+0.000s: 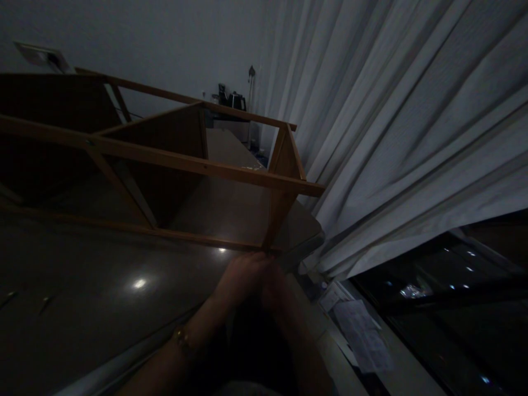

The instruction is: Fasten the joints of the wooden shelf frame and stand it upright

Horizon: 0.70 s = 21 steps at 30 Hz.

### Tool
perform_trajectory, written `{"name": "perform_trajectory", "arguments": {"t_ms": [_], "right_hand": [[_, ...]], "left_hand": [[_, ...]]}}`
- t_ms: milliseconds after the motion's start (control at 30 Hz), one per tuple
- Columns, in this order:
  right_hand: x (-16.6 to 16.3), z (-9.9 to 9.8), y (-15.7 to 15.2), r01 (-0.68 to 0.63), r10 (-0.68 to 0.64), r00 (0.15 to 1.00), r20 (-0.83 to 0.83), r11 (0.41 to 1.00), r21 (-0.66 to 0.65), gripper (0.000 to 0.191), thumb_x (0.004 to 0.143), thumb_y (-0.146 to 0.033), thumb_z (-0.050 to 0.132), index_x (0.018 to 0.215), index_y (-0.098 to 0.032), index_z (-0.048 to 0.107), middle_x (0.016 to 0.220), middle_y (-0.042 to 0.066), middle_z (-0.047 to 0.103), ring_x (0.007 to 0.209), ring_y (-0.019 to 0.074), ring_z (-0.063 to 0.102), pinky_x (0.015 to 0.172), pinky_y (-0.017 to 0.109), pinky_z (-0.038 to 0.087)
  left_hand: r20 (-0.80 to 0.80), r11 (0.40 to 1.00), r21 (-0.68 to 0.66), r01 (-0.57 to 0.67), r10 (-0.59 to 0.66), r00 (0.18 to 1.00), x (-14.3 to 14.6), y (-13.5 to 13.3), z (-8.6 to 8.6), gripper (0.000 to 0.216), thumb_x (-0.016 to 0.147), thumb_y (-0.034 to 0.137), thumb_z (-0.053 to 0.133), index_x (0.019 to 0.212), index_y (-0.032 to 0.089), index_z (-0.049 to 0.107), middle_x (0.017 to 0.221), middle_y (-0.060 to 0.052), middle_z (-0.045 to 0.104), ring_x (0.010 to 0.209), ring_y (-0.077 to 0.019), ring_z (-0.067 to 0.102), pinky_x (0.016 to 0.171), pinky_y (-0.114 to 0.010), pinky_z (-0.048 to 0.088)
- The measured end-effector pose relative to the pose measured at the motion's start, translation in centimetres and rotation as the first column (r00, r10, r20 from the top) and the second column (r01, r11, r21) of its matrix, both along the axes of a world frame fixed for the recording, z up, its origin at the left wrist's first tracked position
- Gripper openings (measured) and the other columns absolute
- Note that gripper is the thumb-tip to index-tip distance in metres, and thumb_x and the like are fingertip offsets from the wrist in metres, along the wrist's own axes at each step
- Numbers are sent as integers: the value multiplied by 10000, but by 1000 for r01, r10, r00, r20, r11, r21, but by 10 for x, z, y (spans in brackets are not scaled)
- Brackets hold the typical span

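A wooden shelf frame with several cross panels lies on its side on the grey-brown table. At the near end of its lower rail, my left hand is closed, fingertips bent against the corner. Close beside it, touching or nearly so, is my right hand, dark and blurred, its fingers hard to make out. Whatever lies between the fingertips is too dark to name. The end panel of the frame rises just above both hands. A bracelet circles my left wrist.
Two small screw-like pieces, one of them a thin metal piece, lie at the table's left. White curtains hang along the right. Papers rest on a low surface below. A dark kettle stands at the back by the wall.
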State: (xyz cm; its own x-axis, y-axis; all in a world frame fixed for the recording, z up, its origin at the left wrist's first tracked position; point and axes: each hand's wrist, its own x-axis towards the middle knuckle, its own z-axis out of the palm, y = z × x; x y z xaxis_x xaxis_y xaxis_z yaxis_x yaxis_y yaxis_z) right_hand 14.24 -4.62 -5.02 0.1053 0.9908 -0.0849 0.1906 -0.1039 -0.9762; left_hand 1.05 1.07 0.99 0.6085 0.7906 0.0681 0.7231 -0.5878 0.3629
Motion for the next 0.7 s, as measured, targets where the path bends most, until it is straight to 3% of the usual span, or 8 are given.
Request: {"name": "perform_trajectory", "arguments": {"t_ms": [167,300,400,500,600,700], "right_hand": [[1,0,4,-21,22,996,-87,1000,7,577,921,-745,377,759,-243,610,436,-86,276,409,118,284,447,248,321],[-1,3,10,21,-20,1000,-21,999,28,484,930,-627,458,696,-229,603,464,-48,386,469,132,375,487,254,325],[1,10,11,63,-67,994,83,997,51,379,883,-532,561,695,-211,632,571,0,546,561,145,473,546,264,325],[6,14,8,50,-91,933,348,991,124,304,908,-445,520,811,-208,685,722,40,663,643,159,561,604,267,330],[7,12,4,9,-122,803,584,981,193,360,960,-387,399,884,-199,697,763,79,689,655,177,596,622,278,334],[9,4,3,27,-159,780,606,975,221,411,982,-392,362,895,-184,706,749,109,679,656,192,596,630,286,339]], "left_hand": [[4,1000,-12,-13,13,1000,0,0,-1,324,978,201,553,1281,279,638,1244,-32,708,1054,-221,719,857,-325,598],[-10,1000,-9,-20,20,1000,1,1,-1,363,955,184,579,1304,272,622,1266,-55,693,1041,-242,723,843,-346,606],[-21,1000,-10,-18,17,1000,2,1,2,401,950,188,586,1343,268,597,1255,-72,693,1063,-253,715,868,-358,602],[-24,1000,-17,-18,18,1000,1,1,3,406,961,190,568,1360,264,583,1260,-73,692,1074,-255,712,877,-367,605],[-20,1000,-25,-12,11,1000,0,0,4,407,966,193,561,1366,268,573,1309,-64,671,1087,-250,710,880,-368,610],[-25,999,-33,1,-2,1000,0,1,4,397,966,179,555,1355,259,577,1308,-61,671,1084,-250,712,887,-376,610]]}}
